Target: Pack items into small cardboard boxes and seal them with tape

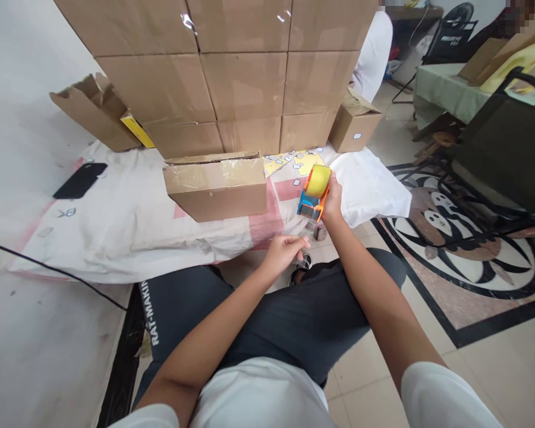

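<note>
At your ten o'clock, a dark phone (80, 181) lies flat on the pale cloth (125, 232), seemingly parked there to leave the middle free. Toward eleven, an open carton (96, 116) leans by the wall, flaps up, a yellow box (137, 131) wedged between it and the stack. Nearer you at eleven sits a single brown carton (218, 190), long side facing you, glossy tape catching light on its upper face; its spot near the cloth's front edge appears chosen for easy reach. Behind it at twelve, stacked cartons (245, 89) rise in close rows, likely butted together to save space.

Your left hand (282, 254) hangs over your lap at twelve, fingers partly curled, nothing visible in them; whether the tips meet cannot be told. At one o'clock, beyond the cloth carton's right end and apart from it, your right hand (334, 199) grips an orange-and-blue tape dispenser (314, 191) from its right side, fingers wrapped behind, an apparent way to keep the yellow roll (319, 178) unobstructed. Farther along one o'clock, a small carton (354, 122) stands beside the stack.

For lettering, your dark trousers (187, 303) read "RAT-MAKIN" down the left leg, the rest out of sight. The small carton's white sticker (357, 136) is too small to read, while a black chair back (452, 38) in the background carries white capitals, apparently beginning "PROJECT".
</note>
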Demonstrator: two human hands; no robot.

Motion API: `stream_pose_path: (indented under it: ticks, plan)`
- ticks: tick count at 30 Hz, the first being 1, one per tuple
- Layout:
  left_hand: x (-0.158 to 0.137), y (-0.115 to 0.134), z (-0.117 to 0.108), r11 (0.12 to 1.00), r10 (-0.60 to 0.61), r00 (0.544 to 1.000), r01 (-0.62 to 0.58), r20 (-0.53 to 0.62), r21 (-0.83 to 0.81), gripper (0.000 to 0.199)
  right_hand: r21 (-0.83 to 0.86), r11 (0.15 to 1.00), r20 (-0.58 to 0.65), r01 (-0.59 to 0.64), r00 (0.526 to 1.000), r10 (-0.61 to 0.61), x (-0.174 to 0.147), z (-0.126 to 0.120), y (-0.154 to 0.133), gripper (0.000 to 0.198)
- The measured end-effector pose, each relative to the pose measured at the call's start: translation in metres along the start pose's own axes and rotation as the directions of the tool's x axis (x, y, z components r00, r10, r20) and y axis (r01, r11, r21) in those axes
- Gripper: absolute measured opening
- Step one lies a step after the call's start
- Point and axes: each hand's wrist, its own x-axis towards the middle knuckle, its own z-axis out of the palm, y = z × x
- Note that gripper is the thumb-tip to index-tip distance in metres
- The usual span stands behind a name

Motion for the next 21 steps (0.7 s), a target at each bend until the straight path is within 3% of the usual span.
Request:
stream_pose_path:
  ticks: [11,21]
  plan:
    - [0.011,-0.013,-0.001,0.990,0.021,0.999,-0.014,-0.047,0.138,0.052,-0.069,0.997,-0.028,-0.030,0.999,0.028,-0.012,0.009,-0.016,0.056]
    - [0.013,-0.012,-0.003,0.980,-0.008,0.988,0.039,-0.154,0.197,0.063,0.037,0.999,-0.022,0.011,1.000,-0.010,-0.018,0.013,-0.008,0.049]
